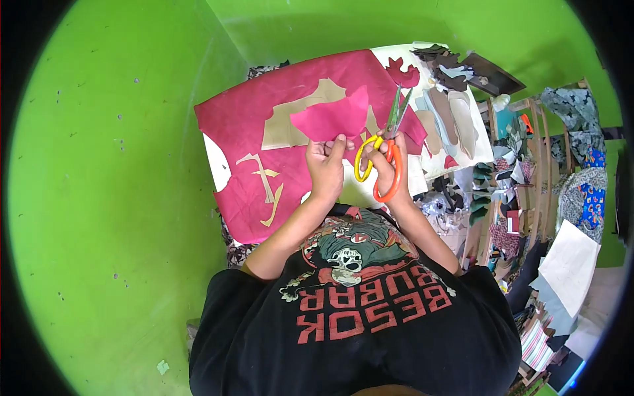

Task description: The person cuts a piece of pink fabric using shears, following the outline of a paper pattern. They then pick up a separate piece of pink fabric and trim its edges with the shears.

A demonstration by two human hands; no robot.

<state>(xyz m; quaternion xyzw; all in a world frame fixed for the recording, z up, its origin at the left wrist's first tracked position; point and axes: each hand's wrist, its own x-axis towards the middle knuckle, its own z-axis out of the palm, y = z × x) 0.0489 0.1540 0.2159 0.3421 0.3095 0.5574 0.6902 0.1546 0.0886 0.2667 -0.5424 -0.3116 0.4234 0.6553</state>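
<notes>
My left hand (326, 162) pinches the lower edge of a cut piece of pink-red material (333, 117), raised over the table. In my right hand (385, 165) is a pair of scissors (397, 182) with one yellow and one orange handle loop. Their blades (398, 112) point up and away from me, slightly apart, to the right of the cut piece. Beneath lies a large red sheet (238, 109) of similar material, with a tan pattern piece (281, 125) on it, partly hidden by the held piece.
Thin cream pattern strips (271, 204) lie on the red sheet's near left. A red scrap (403, 71) and several brown and grey cut pieces (462, 119) rest on the white table covering (485, 148). Crowded shelves (522, 178) stand right; a green wall (119, 198) is left.
</notes>
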